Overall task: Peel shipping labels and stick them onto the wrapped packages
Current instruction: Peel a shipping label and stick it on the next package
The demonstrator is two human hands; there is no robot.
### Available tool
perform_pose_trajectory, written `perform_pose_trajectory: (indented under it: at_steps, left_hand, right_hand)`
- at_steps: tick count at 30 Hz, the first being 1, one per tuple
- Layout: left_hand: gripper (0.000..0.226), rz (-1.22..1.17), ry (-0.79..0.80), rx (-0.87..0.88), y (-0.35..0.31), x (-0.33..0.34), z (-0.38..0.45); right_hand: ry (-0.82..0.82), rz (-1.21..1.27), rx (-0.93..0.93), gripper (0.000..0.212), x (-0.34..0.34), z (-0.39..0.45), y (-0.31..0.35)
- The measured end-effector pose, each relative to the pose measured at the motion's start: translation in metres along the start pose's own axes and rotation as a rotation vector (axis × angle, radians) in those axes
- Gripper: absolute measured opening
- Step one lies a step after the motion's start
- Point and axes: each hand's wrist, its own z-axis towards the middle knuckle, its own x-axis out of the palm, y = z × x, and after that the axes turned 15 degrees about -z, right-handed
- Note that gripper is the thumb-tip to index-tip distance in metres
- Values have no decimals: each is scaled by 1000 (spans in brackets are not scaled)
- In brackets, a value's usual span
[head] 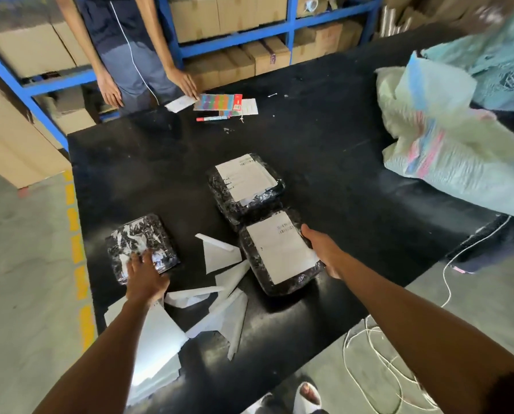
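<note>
Head view: left hand (143, 274) spread flat on unlabelled package (142, 248), far left; right hand (324, 252) grips labelled package (279, 252) by right edge; peeled backing scraps (219, 282) between.

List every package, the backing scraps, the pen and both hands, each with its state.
Far package: labelled, label corner lifted, lying flat.
Near package: labelled, gripped at its right edge.
Left package: no label, flat on the table.
Backing scraps: peeled, loose, scattered.
Red pen: capped, lying flat.
Left hand: fingers spread, resting on the left package.
Right hand: grips the near package.
</note>
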Motion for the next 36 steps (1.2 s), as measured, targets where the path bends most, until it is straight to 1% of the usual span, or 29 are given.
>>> perform_pose_trajectory:
  at_steps: [3,4,7,8,10,13,15,16,18,19,21,22,24,25,27,29,30,32,34,36]
  left_hand:
    - [87,-26,-12,18,-3,6,-9]
    - [88,-28,-8,23,-3,8,-9]
    - [87,-39,12,18,0,8,-9]
    - [87,-45,14,19,1,8,-10]
    - [85,-52,8,34,1,8,-11]
    - [78,-107,-31,56,2,7,-16]
    - [71,-166,-67,90,5,6,-21]
    - [68,-187,-76,116,6,6,-24]
    - [62,-215,-89,164,12,4,-31]
    - [58,-242,-97,181,15,5,-36]
    - [49,-338,-135,183,29,0,-46]
    - [45,-374,-150,204,31,0,-50]
    - [46,-429,-210,208,48,-4,-65]
    - [45,-448,-247,188,54,-6,-73]
    - [38,-473,-368,85,72,-10,-88]
    - [39,-479,-448,-3,87,-6,-98]
    - [43,-483,-427,-47,94,-2,-103]
    - [59,-464,-333,-94,104,9,-108]
    - [68,-443,-286,-90,111,19,-111]
    - [74,-442,-279,-79,110,22,-111]
  right_hand:
    - [5,-27,0,60,1,3,8]
    - [-28,-84,-20,60,1,6,10]
    - [-222,-433,-89,53,2,15,17]
    - [-266,-531,-127,49,3,16,22]
    - [-304,-668,-196,46,9,15,31]
    - [-418,-909,-372,52,26,3,42]
    - [-503,-968,-538,47,45,-6,50]
    - [-511,-948,-613,41,56,-10,54]
    - [-446,-856,-754,30,85,-18,62]
    - [-381,-804,-805,27,100,-22,65]
    - [-199,-721,-867,25,137,-30,72]
    - [-109,-684,-858,25,149,-32,72]
    - [64,-678,-832,24,185,-34,72]
    - [132,-702,-799,25,201,-34,70]
    - [264,-752,-720,27,236,-37,65]
    - [318,-783,-651,29,255,-39,59]
    - [338,-791,-624,30,264,-40,56]
    - [365,-820,-587,33,281,-39,49]
    - [371,-849,-548,35,294,-41,41]
    - [337,-821,-502,38,303,-41,38]
